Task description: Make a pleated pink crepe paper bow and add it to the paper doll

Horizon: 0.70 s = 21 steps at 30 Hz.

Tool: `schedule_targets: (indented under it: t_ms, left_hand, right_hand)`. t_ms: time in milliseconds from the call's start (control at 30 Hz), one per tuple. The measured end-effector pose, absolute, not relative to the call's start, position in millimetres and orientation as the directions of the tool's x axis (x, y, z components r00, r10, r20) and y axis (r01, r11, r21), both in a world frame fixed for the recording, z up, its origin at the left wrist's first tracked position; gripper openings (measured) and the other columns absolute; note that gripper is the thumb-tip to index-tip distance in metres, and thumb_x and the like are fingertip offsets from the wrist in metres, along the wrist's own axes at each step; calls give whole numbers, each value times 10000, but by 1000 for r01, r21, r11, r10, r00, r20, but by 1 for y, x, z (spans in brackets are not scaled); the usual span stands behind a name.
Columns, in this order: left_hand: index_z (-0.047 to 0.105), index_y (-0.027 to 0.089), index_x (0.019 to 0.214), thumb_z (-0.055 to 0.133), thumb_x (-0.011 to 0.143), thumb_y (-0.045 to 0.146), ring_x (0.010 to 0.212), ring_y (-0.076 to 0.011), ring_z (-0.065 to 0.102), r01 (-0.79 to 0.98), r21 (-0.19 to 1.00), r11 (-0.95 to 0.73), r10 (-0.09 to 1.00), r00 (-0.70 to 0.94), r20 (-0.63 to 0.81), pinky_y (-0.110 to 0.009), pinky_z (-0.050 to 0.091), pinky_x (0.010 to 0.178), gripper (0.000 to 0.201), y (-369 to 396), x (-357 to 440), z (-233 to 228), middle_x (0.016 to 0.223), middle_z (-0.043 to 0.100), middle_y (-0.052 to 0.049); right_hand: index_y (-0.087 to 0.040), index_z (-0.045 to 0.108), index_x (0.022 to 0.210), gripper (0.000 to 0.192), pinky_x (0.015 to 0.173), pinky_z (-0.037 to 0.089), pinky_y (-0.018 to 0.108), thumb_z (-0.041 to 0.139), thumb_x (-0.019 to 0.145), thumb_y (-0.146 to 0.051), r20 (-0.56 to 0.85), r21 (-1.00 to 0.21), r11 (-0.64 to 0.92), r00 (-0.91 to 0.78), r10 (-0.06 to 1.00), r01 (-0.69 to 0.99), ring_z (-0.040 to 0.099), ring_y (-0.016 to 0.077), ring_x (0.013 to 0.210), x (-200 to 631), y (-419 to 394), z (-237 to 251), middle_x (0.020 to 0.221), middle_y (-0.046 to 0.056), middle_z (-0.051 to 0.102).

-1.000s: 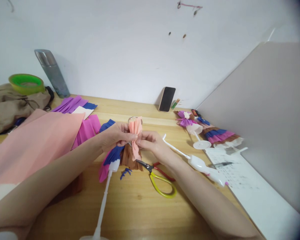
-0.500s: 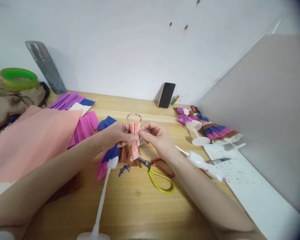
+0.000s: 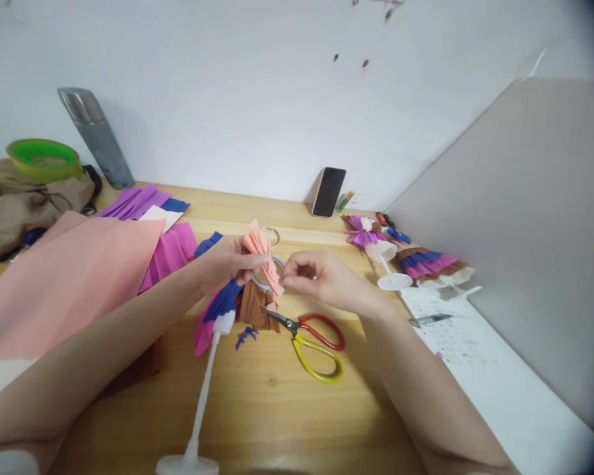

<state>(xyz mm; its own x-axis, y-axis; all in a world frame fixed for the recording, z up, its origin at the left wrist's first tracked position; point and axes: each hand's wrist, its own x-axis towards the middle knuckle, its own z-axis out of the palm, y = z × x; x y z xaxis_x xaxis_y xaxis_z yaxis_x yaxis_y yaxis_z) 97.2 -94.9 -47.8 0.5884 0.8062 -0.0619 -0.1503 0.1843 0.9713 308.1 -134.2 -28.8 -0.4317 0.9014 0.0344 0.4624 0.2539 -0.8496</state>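
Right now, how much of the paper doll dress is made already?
Done: blue, pink and brown ruffles already sit on the white doll stand, and a finished doll lies by the wall. In hand: the left hand pinches a pleated peach paper strip; the right hand touches its edge near the tape roll. Left: that strip isn't on the stand yet, and the big peach sheet lies uncut.

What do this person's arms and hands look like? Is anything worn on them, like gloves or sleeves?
Both forearms are bare from the bottom edge of the picture up to the wrists. The left hand and right hand have no gloves, and no rings, watch or bracelets show. At the lower left corner a bit of white cloth sits beside the left arm, perhaps a short sleeve.
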Motion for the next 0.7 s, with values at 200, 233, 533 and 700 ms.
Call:
schedule_targets:
  t_ms: [200, 233, 533, 700]
  left_hand:
    - [586, 117, 634, 853, 572, 382, 393, -47, 430, -267, 948, 171, 870, 492, -19, -161, 296, 346, 382, -94, 102, -48, 482, 527, 31]
    - [589, 117, 641, 851, 573, 383, 398, -48, 433, -284, 944, 171, 876, 481, -15, -161, 297, 348, 380, -95, 103, -48, 485, 528, 32]
    - [578, 125, 624, 830, 612, 353, 410, -53, 443, -337, 930, 148, 910, 414, 4, -175, 323, 367, 340, -98, 105, -53, 503, 523, 33]
    - [606, 112, 647, 828, 612, 347, 403, -49, 435, -340, 930, 140, 923, 384, 2, -170, 321, 364, 325, -97, 104, -53, 501, 519, 32]
  right_hand:
    - [-249, 610, 736, 216, 522, 326, 255, 575, 674, -46, -275, -477, 418, -583, 764, 773, 508, 120, 561, 335, -170, -33, 667, -28, 620]
    - [-254, 614, 813, 273, 519, 326, 261, 586, 639, -45, -297, -412, 401, -536, 790, 818, 527, 133, 572, 338, -180, -37, 707, -21, 634]
    - [-244, 562, 1142, 414, 753, 495, 317, 453, 787, -60, -139, -376, 396, -473, 870, 838, 656, 209, 871, 350, -222, -69, 1078, 84, 667]
    - [-281, 553, 1155, 369, 657, 485, 291, 543, 802, -173, -223, -575, 213, -401, 889, 790, 614, 190, 738, 366, -221, -62, 886, 30, 662]
